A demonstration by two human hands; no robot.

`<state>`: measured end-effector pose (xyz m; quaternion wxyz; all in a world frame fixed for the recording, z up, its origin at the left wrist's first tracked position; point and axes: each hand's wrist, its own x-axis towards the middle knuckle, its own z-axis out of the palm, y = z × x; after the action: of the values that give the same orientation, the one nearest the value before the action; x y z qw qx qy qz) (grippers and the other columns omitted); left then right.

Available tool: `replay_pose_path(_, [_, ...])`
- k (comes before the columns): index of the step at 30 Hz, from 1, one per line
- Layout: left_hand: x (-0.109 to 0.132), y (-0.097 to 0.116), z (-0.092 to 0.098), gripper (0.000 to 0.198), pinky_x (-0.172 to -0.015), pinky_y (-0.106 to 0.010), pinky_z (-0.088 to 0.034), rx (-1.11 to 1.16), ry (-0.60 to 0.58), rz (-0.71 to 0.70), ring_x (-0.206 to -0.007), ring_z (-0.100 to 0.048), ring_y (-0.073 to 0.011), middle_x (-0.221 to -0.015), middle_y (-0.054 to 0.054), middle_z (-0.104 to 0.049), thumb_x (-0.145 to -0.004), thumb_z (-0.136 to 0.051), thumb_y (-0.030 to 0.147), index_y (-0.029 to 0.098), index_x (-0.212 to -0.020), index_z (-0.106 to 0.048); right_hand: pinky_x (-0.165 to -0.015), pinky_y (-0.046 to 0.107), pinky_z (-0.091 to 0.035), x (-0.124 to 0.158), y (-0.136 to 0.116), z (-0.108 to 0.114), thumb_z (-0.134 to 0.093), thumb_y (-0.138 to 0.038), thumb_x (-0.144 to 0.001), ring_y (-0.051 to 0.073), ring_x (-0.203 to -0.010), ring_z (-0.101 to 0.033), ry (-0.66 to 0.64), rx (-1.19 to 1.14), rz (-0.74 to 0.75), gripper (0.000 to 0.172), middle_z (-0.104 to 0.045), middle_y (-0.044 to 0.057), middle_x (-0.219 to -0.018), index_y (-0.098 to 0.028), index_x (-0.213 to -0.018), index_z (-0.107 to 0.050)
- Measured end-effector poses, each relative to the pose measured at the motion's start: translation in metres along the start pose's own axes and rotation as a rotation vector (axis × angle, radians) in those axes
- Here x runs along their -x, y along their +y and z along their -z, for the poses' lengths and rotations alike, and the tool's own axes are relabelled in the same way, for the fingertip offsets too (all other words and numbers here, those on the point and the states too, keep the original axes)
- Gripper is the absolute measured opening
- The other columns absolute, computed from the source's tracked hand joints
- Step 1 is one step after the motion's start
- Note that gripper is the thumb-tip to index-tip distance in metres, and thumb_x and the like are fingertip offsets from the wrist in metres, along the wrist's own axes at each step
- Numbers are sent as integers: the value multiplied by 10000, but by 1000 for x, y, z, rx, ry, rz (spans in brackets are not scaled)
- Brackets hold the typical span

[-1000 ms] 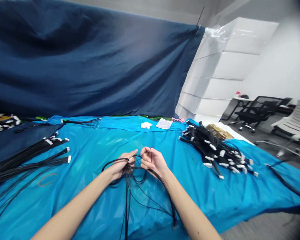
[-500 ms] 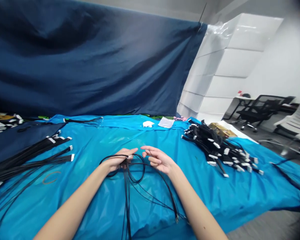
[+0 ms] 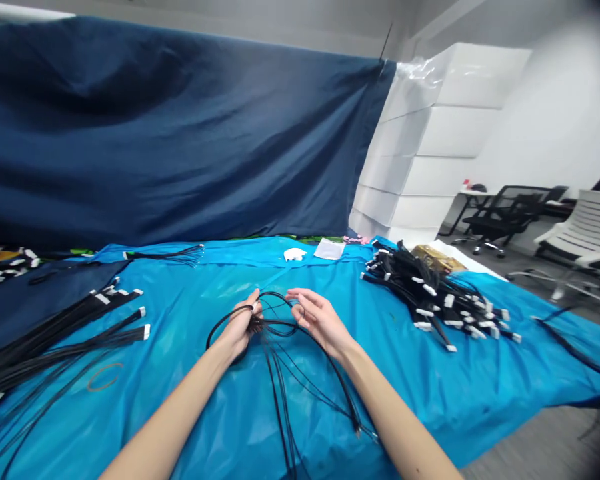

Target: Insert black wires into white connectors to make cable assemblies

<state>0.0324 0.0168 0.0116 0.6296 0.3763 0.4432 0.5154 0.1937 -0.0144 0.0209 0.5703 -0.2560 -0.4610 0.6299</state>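
Observation:
My left hand (image 3: 239,331) is closed round a gathered bundle of thin black cables (image 3: 278,381). A small white piece shows at its thumb, and a cable loop bulges out on its left side. Close by on the right, my right hand (image 3: 325,323) has bent fingers on a black cable loop (image 3: 271,294) that arcs between the two hands. Its exact grip is partly hidden. From the bundle, loose strands hang down toward the front, and a thicker black cable (image 3: 347,399) runs to bare-looking ends beside my right forearm.
Black cable bundles with white connectors (image 3: 147,331) lie at left, near a thin brown ring (image 3: 105,377). A heap of similar cables (image 3: 430,293) lies at right. A blue sheet (image 3: 200,433) covers the table. White paper (image 3: 329,249) lies at the back, before a dark curtain (image 3: 180,147).
My left hand has turned more upright with the bundle. The upper cable loop has risen and now reaches my right fingers. The hanging strands have swung right. The camera view has shifted slightly.

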Motion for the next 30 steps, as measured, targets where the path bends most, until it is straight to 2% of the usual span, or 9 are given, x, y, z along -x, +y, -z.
replay_pose_path(3, [1, 1, -1, 238, -399, -158, -232, 84, -75, 24, -403, -336, -22, -481, 93, -334, -534, -694, 234, 148, -585, -477, -399, 140, -220, 1, 0, 2, -647, -308, -725, 28, -500, -383, -37, 71, -15, 232, -547, 12, -690, -157, -901, -646])
replay_pose_path(5, [2, 0, -2, 208, -377, -152, -207, 125, -139, 50, -383, -324, -21, -479, 100, -321, -570, -672, 225, 153, -713, -539, -412, 138, -248, 1, -2, 5, -666, -282, -710, 36, -502, -400, -55, 113, -31, 239, -519, -10, -612, -157, -912, -643])
replay_pose_path(9, [4, -4, -5, 291, -352, -143, -194, 186, -195, 90, -362, -309, -23, -483, 102, -330, -635, -622, 176, 175, -915, -545, -518, 165, -376, 3, -6, 8, -690, -226, -681, 75, -627, -527, -26, 132, 61, 248, -602, 30, -776, -179, -920, -643])
replay_pose_path(13, [5, -3, -8, 190, -346, -134, -227, 269, -220, 119, -351, -293, -21, -457, 104, -309, -638, -611, 118, 159, -803, -527, -685, 255, -461, 8, -12, 1, -648, -226, -716, 165, -831, -596, -94, 88, 142, 134, -601, 56, -943, -189, -844, -668])
replay_pose_path(18, [8, 3, -13, 227, -313, -135, -219, 335, -276, 191, -318, -244, -11, -416, 104, -285, -627, -634, 117, 156, -587, -413, -881, 412, -409, 11, -13, -4, -547, -212, -785, 237, -1001, -548, -193, 110, 289, 139, -588, 60, -1009, -212, -776, -685])
replay_pose_path(23, [6, 0, -12, 112, -305, -128, -220, 304, -254, 192, -301, -261, -12, -421, 105, -297, -665, -587, 85, 140, -723, -508, -855, 358, -427, 8, -6, -3, -641, -196, -731, 207, -1001, -525, -161, 504, 449, 137, -555, 66, -995, -226, -861, -672])
replay_pose_path(26, [6, -1, -11, 118, -292, -132, -215, 247, -229, 227, -294, -284, -21, -423, 98, -306, -666, -576, 80, 141, -751, -521, -828, 332, -441, 7, -3, -3, -666, -229, -711, 188, -966, -527, -159, 526, 455, 149, -537, 57, -963, -222, -860, -656])
replay_pose_path(28, [7, 0, -10, 133, -286, -127, -210, 229, -233, 245, -294, -286, -23, -416, 98, -306, -659, -587, 82, 149, -754, -521, -822, 329, -442, 8, -3, -3, -650, -264, -728, 181, -934, -537, -145, 502, 444, 81, -539, 51, -920, -203, -781, -645])
replay_pose_path(30, [9, 1, -10, 146, -287, -117, -213, 240, -246, 247, -298, -278, -18, -414, 100, -305, -659, -600, 86, 156, -760, -522, -805, 330, -448, 8, -4, -3, -631, -320, -742, 188, -907, -552, -118, 426, 415, 154, -541, 46, -865, -184, -672, -613])
